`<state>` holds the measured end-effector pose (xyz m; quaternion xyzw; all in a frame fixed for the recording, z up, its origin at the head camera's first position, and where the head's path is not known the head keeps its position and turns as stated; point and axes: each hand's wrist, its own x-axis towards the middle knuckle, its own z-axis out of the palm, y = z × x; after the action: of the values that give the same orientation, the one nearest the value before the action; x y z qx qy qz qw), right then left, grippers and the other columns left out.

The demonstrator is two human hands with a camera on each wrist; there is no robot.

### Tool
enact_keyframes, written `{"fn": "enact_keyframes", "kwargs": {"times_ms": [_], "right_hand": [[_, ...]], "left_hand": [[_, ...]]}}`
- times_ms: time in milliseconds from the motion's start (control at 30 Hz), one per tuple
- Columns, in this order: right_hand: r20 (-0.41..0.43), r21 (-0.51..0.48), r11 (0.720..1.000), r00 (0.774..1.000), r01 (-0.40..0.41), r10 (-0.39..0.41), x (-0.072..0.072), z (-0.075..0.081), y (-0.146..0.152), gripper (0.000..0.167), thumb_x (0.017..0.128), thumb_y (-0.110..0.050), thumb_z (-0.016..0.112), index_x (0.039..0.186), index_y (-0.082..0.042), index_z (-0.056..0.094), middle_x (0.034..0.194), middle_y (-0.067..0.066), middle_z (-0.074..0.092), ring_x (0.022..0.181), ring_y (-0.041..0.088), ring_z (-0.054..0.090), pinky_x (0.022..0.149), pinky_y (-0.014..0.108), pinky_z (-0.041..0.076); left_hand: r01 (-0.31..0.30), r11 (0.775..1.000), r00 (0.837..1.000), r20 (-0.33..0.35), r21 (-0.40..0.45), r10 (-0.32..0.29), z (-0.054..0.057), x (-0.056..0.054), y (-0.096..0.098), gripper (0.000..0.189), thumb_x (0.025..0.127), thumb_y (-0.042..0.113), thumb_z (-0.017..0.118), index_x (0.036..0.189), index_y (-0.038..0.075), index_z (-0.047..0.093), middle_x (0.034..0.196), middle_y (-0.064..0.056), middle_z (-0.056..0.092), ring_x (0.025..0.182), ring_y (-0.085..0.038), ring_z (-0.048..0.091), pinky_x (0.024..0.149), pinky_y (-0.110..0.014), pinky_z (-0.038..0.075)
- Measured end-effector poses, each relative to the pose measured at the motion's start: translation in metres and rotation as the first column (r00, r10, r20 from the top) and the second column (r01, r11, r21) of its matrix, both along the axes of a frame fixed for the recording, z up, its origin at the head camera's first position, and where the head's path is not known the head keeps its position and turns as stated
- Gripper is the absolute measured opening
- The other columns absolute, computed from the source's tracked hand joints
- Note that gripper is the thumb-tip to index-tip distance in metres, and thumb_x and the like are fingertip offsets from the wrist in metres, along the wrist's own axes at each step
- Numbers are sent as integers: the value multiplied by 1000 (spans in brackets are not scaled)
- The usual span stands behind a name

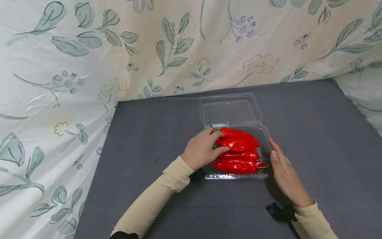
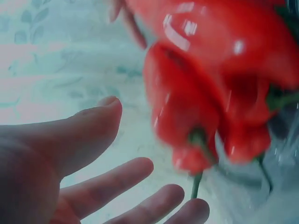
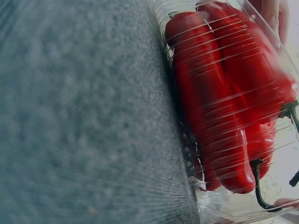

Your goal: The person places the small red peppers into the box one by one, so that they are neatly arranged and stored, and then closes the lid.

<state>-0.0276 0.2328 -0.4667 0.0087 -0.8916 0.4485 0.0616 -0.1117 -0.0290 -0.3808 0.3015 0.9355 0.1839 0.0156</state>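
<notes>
Several glossy red peppers (image 1: 235, 165) with green stems lie side by side in a clear plastic clamshell container (image 1: 209, 175). My left hand (image 1: 203, 147) is over the left ends of the farther peppers, thumb and fingers spread. In the left wrist view, its thumb (image 2: 96, 123) and fingers stand apart beside a pepper (image 2: 182, 102) with a hanging stem. My right hand (image 1: 283, 174) rests along the container's right wall with fairly straight fingers. Through the ribbed clear wall, the right wrist view shows a long pepper (image 3: 205, 102); most of the right hand is out of that view.
The container's raised lid (image 1: 231, 109) leans open at the far side. Everything stands on a dark grey table surface (image 1: 143, 132). Behind and to the left hangs a pale cloth with leaf prints (image 1: 179, 49). A black wrist device (image 1: 280, 212) sits at the right cuff.
</notes>
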Motion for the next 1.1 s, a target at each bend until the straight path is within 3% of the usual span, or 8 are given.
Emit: {"fn": "enact_keyframes", "kwargs": {"times_ms": [133,300,600,867,1100], "right_hand": [[-12,9,1000,1000,-16,16,0,0,-1,51,105,-26,33,154,-25,19,145,30,35,128,52,33,93,72,26],[-28,51,998,999,-22,23,1,-1,-3,52,104,-25,35,154,-23,20,145,30,34,126,53,34,93,71,27],[10,111,994,1000,-17,16,2,-2,-16,54,104,-29,36,154,-21,19,146,30,35,125,52,36,93,71,28],[30,115,991,998,-61,58,-2,0,-42,56,104,-30,37,155,-20,16,149,27,31,130,51,34,98,70,27],[34,109,992,997,-71,67,0,-1,-60,60,103,-31,40,155,-19,14,148,26,32,130,47,34,99,70,26]], "left_hand": [[-52,995,996,72,89,45,8,-7,-21,38,89,40,65,119,17,64,108,-2,62,86,-14,59,67,-26,50],[-138,971,982,151,194,109,10,-14,-51,34,91,39,63,118,18,64,112,-4,63,94,-17,59,77,-31,50],[-194,935,975,165,296,150,4,-5,-94,31,91,35,65,116,17,65,108,-1,64,95,-16,59,81,-34,50],[-216,918,972,159,333,172,-5,0,-110,29,92,32,63,114,13,66,99,1,63,90,-14,58,75,-33,51],[-246,898,967,148,364,205,-7,-1,-128,20,94,31,61,107,17,67,98,3,63,89,-14,57,73,-32,48]]}}
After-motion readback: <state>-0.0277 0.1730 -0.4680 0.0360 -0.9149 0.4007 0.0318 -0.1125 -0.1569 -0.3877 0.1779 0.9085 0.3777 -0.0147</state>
